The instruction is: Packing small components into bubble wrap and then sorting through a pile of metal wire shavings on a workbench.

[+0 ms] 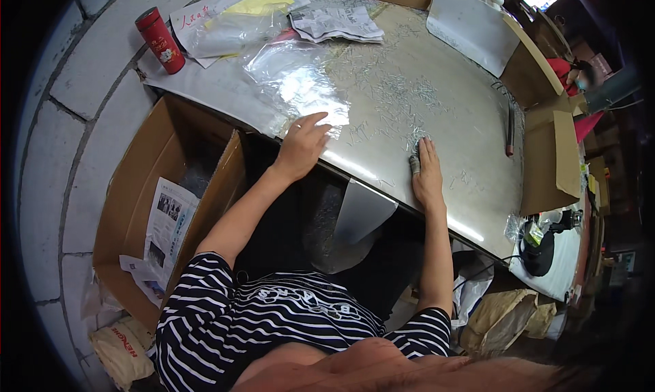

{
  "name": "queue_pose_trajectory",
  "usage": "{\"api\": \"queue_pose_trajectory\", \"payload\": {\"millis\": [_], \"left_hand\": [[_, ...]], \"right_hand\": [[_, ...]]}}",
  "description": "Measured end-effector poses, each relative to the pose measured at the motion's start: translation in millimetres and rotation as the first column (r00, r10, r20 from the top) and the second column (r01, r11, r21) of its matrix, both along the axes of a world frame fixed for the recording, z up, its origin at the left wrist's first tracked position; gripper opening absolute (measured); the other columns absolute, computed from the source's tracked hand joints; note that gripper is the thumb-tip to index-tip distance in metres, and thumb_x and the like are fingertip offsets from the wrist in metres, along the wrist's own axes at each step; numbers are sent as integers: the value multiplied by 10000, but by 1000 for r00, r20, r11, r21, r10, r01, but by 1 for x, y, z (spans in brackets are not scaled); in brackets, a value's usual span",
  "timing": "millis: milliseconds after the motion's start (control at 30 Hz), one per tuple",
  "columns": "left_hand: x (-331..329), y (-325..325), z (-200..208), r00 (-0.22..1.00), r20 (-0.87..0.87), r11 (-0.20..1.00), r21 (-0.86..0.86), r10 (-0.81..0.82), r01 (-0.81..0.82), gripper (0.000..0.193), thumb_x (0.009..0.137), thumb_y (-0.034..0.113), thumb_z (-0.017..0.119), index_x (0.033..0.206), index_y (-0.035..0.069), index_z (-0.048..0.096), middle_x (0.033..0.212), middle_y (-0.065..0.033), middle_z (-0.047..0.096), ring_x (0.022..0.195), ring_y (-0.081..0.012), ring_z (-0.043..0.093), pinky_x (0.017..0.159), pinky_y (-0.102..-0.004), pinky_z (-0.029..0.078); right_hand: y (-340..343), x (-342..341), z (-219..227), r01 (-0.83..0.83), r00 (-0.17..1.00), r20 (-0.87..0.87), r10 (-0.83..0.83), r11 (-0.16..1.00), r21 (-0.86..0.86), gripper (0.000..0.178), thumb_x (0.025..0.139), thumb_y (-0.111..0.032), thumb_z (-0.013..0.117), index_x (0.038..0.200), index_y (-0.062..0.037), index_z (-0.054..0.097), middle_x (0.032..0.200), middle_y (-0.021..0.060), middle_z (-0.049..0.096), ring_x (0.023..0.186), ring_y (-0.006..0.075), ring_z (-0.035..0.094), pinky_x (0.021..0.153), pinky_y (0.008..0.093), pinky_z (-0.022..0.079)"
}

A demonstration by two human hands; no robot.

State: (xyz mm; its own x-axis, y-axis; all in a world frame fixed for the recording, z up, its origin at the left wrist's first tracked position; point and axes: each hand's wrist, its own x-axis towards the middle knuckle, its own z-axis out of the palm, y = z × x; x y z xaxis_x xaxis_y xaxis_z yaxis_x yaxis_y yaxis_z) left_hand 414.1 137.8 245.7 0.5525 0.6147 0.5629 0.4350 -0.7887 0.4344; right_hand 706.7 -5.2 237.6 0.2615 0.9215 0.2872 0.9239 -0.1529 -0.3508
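Note:
Many thin, short, silvery metal pins (416, 92) lie scattered over the metal-topped table (471, 133). My right hand (428, 177) lies flat on the tabletop, fingers stretched forward beside a small cluster of pins. A grey wrapping covers one of its digits. My left hand (300, 148) is at the table's near edge, fingers reaching over the lower end of clear plastic bags (297, 78). Its fingers look loosely apart with nothing visible in them; whether they touch the plastic I cannot tell.
A red flask (160, 40) and folded newspapers (338, 23) stand toward the back left. An open cardboard box (129, 208) is at my left, below table height. Upright cardboard (551, 156) borders the right side, near a dark rod (510, 126) and a black-based device (537, 255).

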Motion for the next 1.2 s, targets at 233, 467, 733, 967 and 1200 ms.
{"api": "queue_pose_trajectory", "payload": {"millis": [233, 467, 733, 967, 1200], "left_hand": [[19, 77, 4, 991, -108, 957, -269, 79, -105, 131, 783, 138, 675, 868, 39, 661, 871, -141, 621, 871, -314, 593, 756, -403, 467], [19, 67, 12, 965, 203, 962, -246, 168, -116, 144, 875, 124, 597, 866, -14, 638, 789, -131, 661, 724, -244, 636, 682, -324, 489], [5, -36, 41, 758, 652, 184, -746, 7, 640, 257, 983, 215, 493, 893, -14, 566, 853, -154, 676, 738, -210, 679, 686, -301, 558], [-1, -79, 23, 691, 716, -125, -679, 101, 723, 247, 999, 192, 448, 913, -19, 543, 868, -197, 670, 738, -235, 677, 683, -297, 559], [-14, -80, 14, 753, 658, -94, -748, 28, 657, 264, 986, 232, 480, 834, 25, 543, 730, -92, 636, 568, -156, 610, 546, -251, 515]], "right_hand": [[-2, -7, 5, 24, 1000, -17, -23, 998, 51, 522, 851, 9, 486, 1368, -5, 410, 1445, 175, 384, 1362, 342, 320, 1115, 400, 285], [-6, -16, 16, 100, 995, -14, -98, 983, 154, 455, 914, -85, 517, 1359, -40, 438, 1421, 160, 422, 1328, 321, 377, 1088, 367, 321], [-32, -92, 52, 2, 466, -853, 235, 964, 267, 520, 893, -278, 639, 1315, -11, 493, 1264, 133, 567, 1169, 239, 534, 981, 342, 418], [-43, -123, 30, -241, 328, -938, 109, 970, 28, 718, 736, -375, 798, 1277, 14, 531, 1125, 101, 621, 1029, 171, 584, 902, 315, 469], [-69, -138, 24, -174, 212, -969, 129, 980, 93, 185, 833, -60, 698, 998, 17, 665, 840, 16, 652, 756, 82, 587, 699, 240, 491]]}}
